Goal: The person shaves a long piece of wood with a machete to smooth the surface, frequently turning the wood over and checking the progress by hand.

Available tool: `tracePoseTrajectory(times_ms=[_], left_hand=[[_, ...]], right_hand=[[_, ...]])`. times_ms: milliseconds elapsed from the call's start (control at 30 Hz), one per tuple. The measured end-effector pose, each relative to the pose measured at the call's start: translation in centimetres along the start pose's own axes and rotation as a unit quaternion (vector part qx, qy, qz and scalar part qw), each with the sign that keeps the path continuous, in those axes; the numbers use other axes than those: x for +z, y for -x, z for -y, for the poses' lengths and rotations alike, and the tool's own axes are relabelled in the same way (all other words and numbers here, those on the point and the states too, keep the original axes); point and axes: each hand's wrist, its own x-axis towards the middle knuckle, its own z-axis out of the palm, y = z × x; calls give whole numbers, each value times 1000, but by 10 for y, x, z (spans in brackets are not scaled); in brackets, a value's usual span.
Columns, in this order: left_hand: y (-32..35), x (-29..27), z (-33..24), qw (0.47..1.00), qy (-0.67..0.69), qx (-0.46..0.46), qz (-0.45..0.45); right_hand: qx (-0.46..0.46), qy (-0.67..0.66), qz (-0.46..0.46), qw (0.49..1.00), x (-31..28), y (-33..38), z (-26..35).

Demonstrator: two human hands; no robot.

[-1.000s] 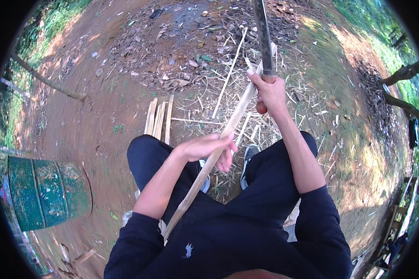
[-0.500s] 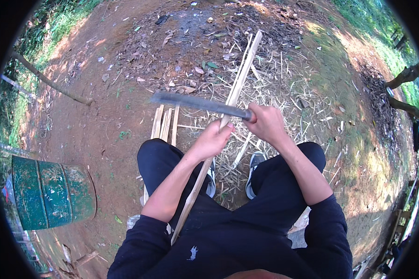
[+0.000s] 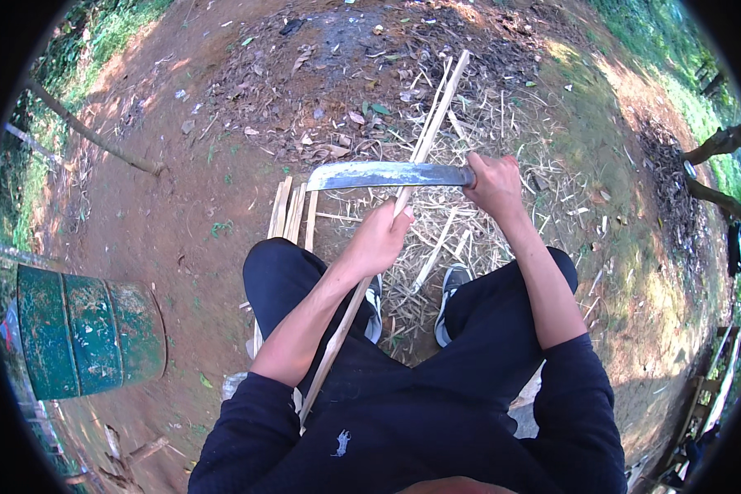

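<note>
Left hand (image 3: pixel 379 240), one: gripping, knuckles up; left forearm (image 3: pixel 314 317) is slanting forward and inward. Right hand (image 3: pixel 496 186), one: gripping as a fist, sitting farther forward; right forearm (image 3: pixel 543 280) is slanting inward. Knees (image 3: pixel 272 259), two: bending, standing apart.

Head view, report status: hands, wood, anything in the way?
Left hand gripping wooden strip. Right hand gripping machete. Machete crosses over wooden strip just beyond left hand, contact unclear. No obstruction seen; shavings scattered below.

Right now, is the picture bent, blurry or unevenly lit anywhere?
Head view: fisheye distortion, black corners; head view, centre: the machete blade looks fairly crisp, with pale bright patches; head view, right: sunlight dapples the ground.
</note>
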Motion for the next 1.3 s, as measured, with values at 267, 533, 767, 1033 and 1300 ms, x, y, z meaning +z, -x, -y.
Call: tracePoseTrajectory(times_ms=[267,533,767,1033,1300], left_hand=[[-4,-4,19,988,137,-49,43],[-1,0,13,980,157,-104,57],[25,-4,-4,981,123,-96,114],[19,-6,4,962,243,-94,85],[-1,-6,-5,861,491,-117,63]], right_hand=[[272,56,114,954,-7,-5,-52],[58,-86,144,984,0,2,14],[335,43,68,939,9,2,-73],[675,-407,-14,615,30,65,-148],[514,-296,6,805,-26,11,-50]])
